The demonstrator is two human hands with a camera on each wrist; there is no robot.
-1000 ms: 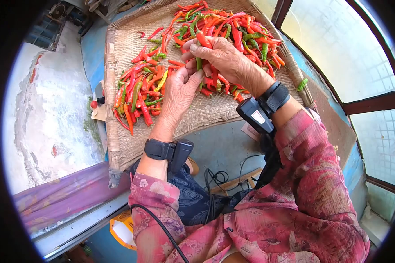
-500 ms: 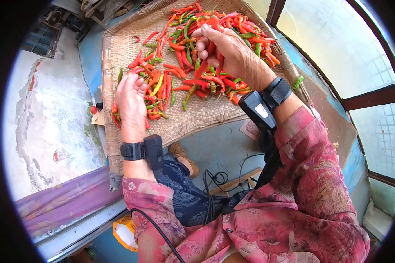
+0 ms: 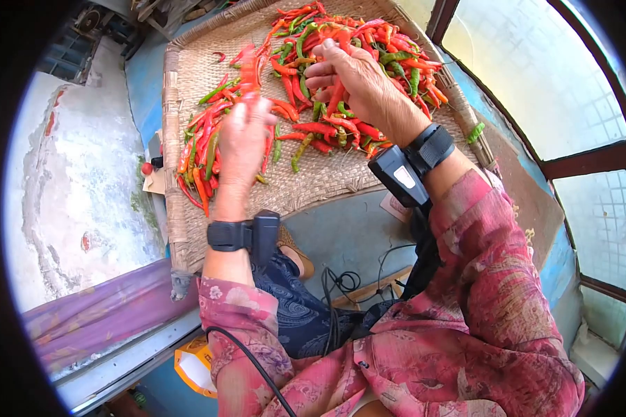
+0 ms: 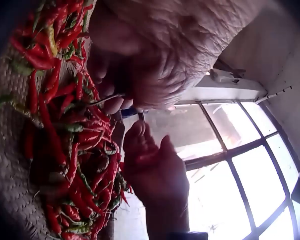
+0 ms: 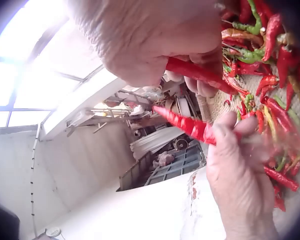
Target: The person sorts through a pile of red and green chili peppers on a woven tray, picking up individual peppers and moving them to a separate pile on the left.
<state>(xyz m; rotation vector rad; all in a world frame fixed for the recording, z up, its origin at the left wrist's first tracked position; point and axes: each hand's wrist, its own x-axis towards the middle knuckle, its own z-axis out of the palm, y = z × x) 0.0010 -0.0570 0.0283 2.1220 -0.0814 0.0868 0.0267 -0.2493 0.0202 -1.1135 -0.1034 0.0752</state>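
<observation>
My left hand (image 3: 242, 139) is raised over the near left part of a woven tray (image 3: 313, 184), its thumb and fingers pinching a red chili pepper (image 5: 187, 125) by one end. Motion blurs that pepper in the head view. To its right, my right hand (image 3: 368, 87) hovers over the larger heap of chili peppers (image 3: 403, 52), fingers curled round a red chili pepper (image 5: 202, 75) lying along the palm. In the left wrist view a thin stem (image 4: 107, 98) shows by the left fingers. A smaller pile of red and green chili peppers (image 3: 200, 149) lies below the left hand.
The tray's raised rim (image 3: 172, 139) runs along the left side. A framed window (image 3: 542, 76) stands to the right, and a whitewashed wall (image 3: 90, 194) to the left. Black cables (image 3: 337, 281) lie below the tray near the person's legs.
My hands were together over the tray, then the left hand parted to the left pile. It has since swung back rightward and up with a red chili pepper. The right hand kept its hold.
</observation>
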